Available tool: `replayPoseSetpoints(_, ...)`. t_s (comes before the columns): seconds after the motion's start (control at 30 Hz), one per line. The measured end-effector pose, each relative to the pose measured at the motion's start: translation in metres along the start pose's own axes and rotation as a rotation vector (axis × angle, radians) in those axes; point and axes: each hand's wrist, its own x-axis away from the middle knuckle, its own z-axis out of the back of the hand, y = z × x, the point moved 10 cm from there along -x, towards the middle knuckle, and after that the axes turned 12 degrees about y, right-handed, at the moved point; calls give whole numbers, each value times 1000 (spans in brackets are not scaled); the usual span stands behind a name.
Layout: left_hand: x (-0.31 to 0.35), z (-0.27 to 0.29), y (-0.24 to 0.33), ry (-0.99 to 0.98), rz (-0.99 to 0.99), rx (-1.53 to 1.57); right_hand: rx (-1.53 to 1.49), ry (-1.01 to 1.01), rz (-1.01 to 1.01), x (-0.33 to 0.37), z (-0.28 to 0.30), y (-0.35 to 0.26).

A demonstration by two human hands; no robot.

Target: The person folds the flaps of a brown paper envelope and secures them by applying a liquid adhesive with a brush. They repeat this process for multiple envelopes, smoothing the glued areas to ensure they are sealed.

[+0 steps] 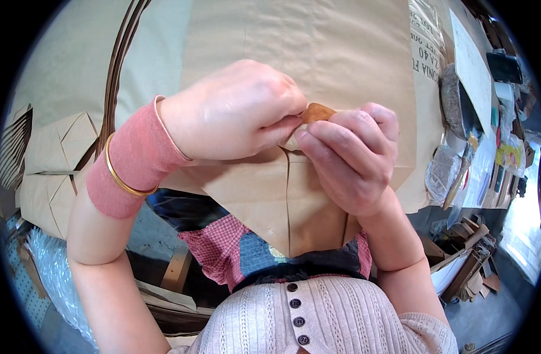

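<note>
My left hand (235,112), with a pink cuff (137,159) and a thin gold bangle at the wrist, is closed in a fist. Its pinched fingertips meet the edge of a small orange-brown, leather-like piece (319,112). What those fingers hold is hidden. From the other side my right hand (353,153) closes its bent fingers against the same piece. Just below the fingertips a small pale bit (291,143) shows. Both hands are over a large kraft paper bag (252,189), whose folded, pointed end hangs over the near table edge.
Folded kraft paper bags (58,144) lie at the left beside dark brown cords (114,76). A grey fuzzy object (453,100), a clear plastic packet (443,171) and a white sheet (471,65) line the right side. Below right stands a box of paper scraps (465,259).
</note>
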Motion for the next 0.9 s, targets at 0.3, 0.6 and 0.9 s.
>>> replayPoseSetpoints(0.3, 4, 0, -7, 32, 9, 69, 51, -60, -62, 4, -4, 2)
replayPoseSetpoints(0.6, 10, 0, -13, 82, 60, 113, 94, -39, 22, 10, -4, -7)
replayPoseSetpoints(0.9, 4, 4, -12, -24, 122, 149, 66, -1, -10, 4, -1, -2)
